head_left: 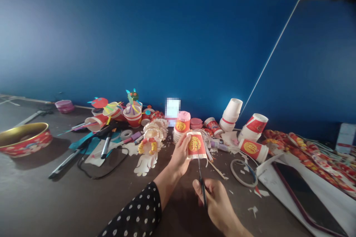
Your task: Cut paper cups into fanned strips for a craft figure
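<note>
My left hand [180, 155] holds a red and white paper cup [196, 144] with a yellow print, its fingers wrapped round the left side. In my right hand [215, 202] is a pair of dark scissors [204, 189]; their blades reach up to the cup's lower edge. How far the blades part is hard to make out. Cut white paper in flower-like shapes [144, 163] lies left of my left hand. Right of the cup, a similar red cup [253, 150] rests on its side.
Stacked white cups [231, 114] stand at the back. A phone [308, 200] lies on white paper at the right. Paper scraps [253, 211] dot the dark table. At the left are a red and gold tin [26, 142], a marker [106, 145] and decorated cups [132, 116]. A blue partition [155, 44] rises behind.
</note>
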Action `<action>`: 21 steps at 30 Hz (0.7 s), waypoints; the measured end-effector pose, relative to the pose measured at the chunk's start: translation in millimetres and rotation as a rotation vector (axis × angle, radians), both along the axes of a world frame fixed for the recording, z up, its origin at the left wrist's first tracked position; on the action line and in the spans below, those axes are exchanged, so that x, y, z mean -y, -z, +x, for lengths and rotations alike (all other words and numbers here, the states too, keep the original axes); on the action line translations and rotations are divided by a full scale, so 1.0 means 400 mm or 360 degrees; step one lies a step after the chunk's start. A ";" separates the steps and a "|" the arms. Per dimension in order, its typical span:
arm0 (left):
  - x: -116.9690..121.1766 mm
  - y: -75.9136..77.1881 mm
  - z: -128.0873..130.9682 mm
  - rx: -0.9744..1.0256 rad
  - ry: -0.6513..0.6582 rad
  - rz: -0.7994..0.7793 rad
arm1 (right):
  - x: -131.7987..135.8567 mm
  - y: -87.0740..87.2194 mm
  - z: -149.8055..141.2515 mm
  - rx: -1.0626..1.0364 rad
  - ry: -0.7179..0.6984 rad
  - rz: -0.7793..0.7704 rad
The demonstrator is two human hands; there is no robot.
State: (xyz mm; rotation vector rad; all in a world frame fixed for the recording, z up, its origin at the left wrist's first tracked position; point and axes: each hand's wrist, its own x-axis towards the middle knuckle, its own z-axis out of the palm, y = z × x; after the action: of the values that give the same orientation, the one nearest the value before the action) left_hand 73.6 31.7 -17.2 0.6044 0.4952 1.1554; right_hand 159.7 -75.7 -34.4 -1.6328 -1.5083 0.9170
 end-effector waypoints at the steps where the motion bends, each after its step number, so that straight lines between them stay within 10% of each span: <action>1: 0.000 0.001 0.000 -0.0001 0.0001 0.0003 | -0.001 0.001 0.000 0.0005 0.0002 0.0002; 21: -0.005 0.003 0.003 -0.0025 -0.0027 -0.0016 | -0.001 0.023 0.008 0.0033 0.0074 0.0024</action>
State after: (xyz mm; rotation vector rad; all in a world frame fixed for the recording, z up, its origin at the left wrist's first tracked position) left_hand 74.8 33.6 -18.5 0.6022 0.5202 1.1643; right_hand 163.0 -75.3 -43.6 -1.6646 -1.4815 0.8637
